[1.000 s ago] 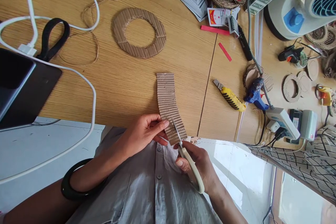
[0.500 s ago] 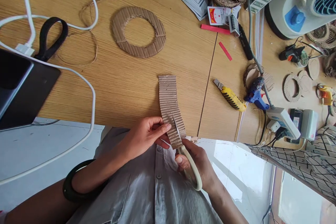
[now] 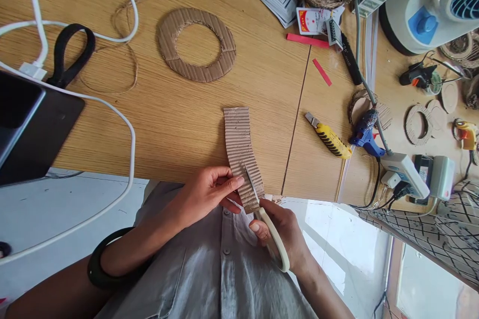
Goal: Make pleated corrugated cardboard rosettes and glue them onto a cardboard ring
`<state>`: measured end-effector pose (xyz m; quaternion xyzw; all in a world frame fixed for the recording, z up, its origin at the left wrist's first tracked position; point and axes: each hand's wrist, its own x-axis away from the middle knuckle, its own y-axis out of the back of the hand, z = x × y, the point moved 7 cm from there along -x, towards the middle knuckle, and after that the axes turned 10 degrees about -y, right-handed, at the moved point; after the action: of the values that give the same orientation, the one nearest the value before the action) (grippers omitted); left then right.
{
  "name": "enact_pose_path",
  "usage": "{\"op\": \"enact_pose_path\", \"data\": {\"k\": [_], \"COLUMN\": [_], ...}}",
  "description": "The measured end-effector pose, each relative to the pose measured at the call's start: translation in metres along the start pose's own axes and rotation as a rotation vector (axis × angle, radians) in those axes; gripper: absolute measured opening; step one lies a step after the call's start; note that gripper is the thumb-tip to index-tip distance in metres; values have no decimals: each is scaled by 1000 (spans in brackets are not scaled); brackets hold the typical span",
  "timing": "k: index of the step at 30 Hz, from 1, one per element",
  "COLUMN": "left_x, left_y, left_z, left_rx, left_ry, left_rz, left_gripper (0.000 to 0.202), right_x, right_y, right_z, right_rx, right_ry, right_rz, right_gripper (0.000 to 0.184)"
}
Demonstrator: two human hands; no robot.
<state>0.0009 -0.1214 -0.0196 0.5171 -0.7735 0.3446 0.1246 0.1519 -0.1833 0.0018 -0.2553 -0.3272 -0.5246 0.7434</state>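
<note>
Scissors (image 3: 277, 235) meet corrugated strip (image 3: 238, 134)

Head view: left hand (image 3: 207, 192) pinches the strip's edge between fingers; right hand (image 3: 291, 235) wraps the scissors' handle. Overhanging the worktop's (image 3: 175, 132) edge, the strip looks light, bendable, easily crushed; best gripped gently along its margins.

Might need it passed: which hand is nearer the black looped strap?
Left. The left hand, pinching the cardboard strip, is right of the strap; the right hand, holding scissors, is farther right.
</note>
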Motion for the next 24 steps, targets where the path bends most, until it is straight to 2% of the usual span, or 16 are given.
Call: {"op": "enact_pose_path", "data": {"k": [8, 16, 24], "left_x": [-1, -2, 0], "left_y": [15, 7, 7], "left_z": [-5, -3, 0], "left_rx": [1, -19, -27], "left_ry": [-24, -25, -6], "left_rz": [-104, -23, -24], "left_gripper": [36, 37, 38], "right_x": [4, 5, 3], "right_y": [0, -1, -2], "right_z": [5, 8, 9], "right_rx": [21, 17, 19], "right_ry": [-16, -11, 0], "right_rz": [29, 89, 40], "right_gripper": [46, 47, 52]}}
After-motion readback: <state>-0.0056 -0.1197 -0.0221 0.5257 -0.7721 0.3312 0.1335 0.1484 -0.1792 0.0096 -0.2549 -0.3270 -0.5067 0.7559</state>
